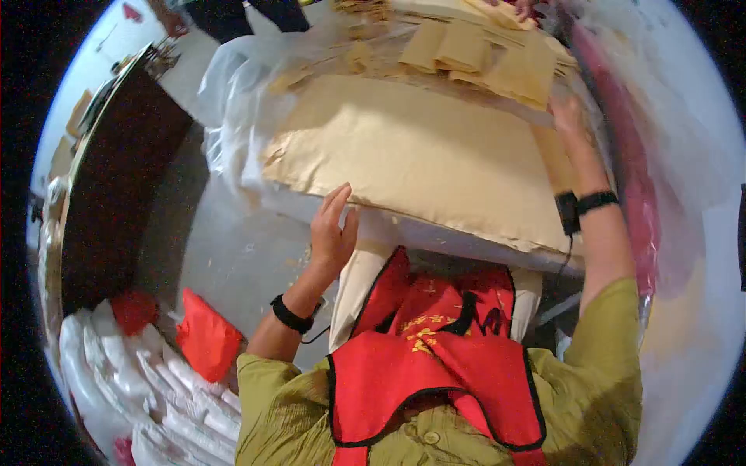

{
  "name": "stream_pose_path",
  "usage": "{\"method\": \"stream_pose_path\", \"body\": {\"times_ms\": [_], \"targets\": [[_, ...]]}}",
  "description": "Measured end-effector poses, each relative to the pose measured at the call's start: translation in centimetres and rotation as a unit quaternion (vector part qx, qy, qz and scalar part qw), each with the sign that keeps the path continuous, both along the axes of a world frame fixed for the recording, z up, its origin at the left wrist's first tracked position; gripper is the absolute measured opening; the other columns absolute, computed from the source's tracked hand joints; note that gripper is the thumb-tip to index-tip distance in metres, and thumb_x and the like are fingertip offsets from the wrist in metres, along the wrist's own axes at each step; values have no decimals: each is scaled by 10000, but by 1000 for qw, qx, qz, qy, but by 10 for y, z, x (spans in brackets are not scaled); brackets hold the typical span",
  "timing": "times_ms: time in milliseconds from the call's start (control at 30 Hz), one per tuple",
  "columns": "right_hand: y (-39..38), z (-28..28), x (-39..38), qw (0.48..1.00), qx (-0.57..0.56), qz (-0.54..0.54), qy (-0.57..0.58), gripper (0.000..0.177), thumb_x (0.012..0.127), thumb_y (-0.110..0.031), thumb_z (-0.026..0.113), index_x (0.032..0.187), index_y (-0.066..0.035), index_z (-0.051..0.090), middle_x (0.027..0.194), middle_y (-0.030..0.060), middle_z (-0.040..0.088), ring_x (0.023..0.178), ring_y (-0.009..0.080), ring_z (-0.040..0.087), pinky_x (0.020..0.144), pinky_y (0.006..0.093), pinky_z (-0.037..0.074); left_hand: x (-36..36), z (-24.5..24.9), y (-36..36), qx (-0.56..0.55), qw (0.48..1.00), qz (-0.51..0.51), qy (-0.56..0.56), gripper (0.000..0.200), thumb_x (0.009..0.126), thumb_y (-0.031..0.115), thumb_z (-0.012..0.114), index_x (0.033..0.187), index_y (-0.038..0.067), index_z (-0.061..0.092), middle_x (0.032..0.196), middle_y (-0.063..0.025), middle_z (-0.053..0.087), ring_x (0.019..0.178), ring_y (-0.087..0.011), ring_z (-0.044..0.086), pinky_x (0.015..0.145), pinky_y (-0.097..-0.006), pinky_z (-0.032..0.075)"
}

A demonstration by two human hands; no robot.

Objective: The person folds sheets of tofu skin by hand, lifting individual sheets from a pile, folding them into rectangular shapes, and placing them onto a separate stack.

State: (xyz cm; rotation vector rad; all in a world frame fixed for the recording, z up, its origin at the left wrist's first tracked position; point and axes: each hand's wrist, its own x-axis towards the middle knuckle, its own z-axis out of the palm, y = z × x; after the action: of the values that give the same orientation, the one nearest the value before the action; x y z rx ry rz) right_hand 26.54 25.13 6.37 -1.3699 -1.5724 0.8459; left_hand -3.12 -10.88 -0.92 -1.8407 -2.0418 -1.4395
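Observation:
A large pale yellow sheet stack [420,155] lies across the work surface in front of me. My left hand [334,233] is at its near edge, fingers apart and raised, holding nothing. My right hand [572,120] reaches past the stack's right side, beside folded yellow-brown pieces [521,74]. It is blurred, and its fingers and anything in them cannot be made out. Black bands circle both wrists, and a small black device [568,213] sits by the right one.
Clear plastic [241,101] hangs at the surface's left end. A dark panel [116,179] stands far left, above white wrapped bundles [171,388] and a red bag [208,335]. Pink plastic [633,179] runs along the right. Another person's hands [522,9] show at the top.

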Motion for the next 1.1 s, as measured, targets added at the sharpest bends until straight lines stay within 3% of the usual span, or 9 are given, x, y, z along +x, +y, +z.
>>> {"method": "stream_pose_path", "body": {"times_ms": [100, 233, 367, 667, 767, 900, 933, 1000, 1100], "targets": [[-57, -26, 4, 971, 60, 43, -226, 425, 816, -275, 533, 1130, 3, 466, 996, 170, 586, 916, 284, 555, 822, 382, 423, -30, -16, -5, -40, 981, 68, -176, 247, 801, 81, 544, 1029, -12, 544, 1028, -169, 572, 932, -263, 564, 790, -347, 446], [-145, -64, -7, 948, 101, 156, -258, 402, 800, -124, 488, 1167, 33, 448, 1148, 210, 503, 1076, 315, 480, 937, 365, 352, -60, -9, 5, -29, 852, 81, -517, 220, 822, 122, 532, 1003, 6, 579, 857, -45, 610, 817, -159, 573, 719, -270, 454], [-182, -84, -19, 882, 247, 211, -342, 422, 759, -134, 523, 1147, 19, 457, 1210, 177, 451, 1134, 319, 411, 974, 405, 301, -58, 1, 0, -4, 776, 82, -625, 266, 808, 141, 572, 1012, -21, 519, 918, -103, 582, 892, -204, 568, 771, -317, 463], [-184, -100, -20, 861, 272, 213, -374, 430, 760, -216, 542, 1142, -29, 480, 1236, 132, 443, 1170, 279, 383, 993, 417, 268, -60, -1, 37, -18, 709, 85, -699, 247, 780, 191, 633, 876, 12, 493, 801, -80, 543, 733, -173, 559, 642, -276, 473], [-186, -96, -19, 831, 284, 213, -429, 461, 788, -314, 511, 1172, -62, 472, 1264, 126, 418, 1201, 278, 346, 989, 452, 252, -36, 18, 61, -27, 765, 71, -639, 286, 763, 235, 658, 873, 43, 477, 755, -55, 526, 687, -174, 554, 616, -294, 480], [-195, -91, -49, 819, 294, 197, -451, 435, 796, -372, 487, 1167, -145, 504, 1275, 127, 396, 1204, 275, 330, 942, 487, 269, -53, -62, 116, 63, 723, -14, -688, 358, 793, 239, 611, 1018, 0, 469, 878, -96, 554, 777, -227, 554, 655, -352, 485], [-196, -89, -53, 822, 292, 191, -450, 447, 800, -388, 487, 1178, -149, 494, 1275, 125, 394, 1206, 272, 329, 943, 480, 272, -27, -30, 110, 86, 685, -12, -723, 371, 825, 258, 556, 1070, -10, 475, 972, -113, 550, 834, -234, 548, 676, -352, 478], [-198, -88, -54, 816, 288, 201, -459, 485, 797, -413, 494, 1199, -141, 473, 1284, 123, 380, 1213, 272, 316, 943, 486, 270, -25, -39, 107, 59, 783, -57, -617, 353, 852, 296, 515, 1069, 18, 511, 1017, -109, 547, 838, -209, 547, 696, -336, 473], [-188, -96, -44, 865, 269, 195, -377, 510, 778, -413, 527, 1179, -102, 483, 1259, 134, 405, 1194, 268, 344, 940, 466, 289, 0, -1, 93, 29, 815, -19, -579, 379, 866, 334, 492, 1059, 11, 539, 1016, -92, 562, 835, -177, 546, 716, -308, 467]]}}
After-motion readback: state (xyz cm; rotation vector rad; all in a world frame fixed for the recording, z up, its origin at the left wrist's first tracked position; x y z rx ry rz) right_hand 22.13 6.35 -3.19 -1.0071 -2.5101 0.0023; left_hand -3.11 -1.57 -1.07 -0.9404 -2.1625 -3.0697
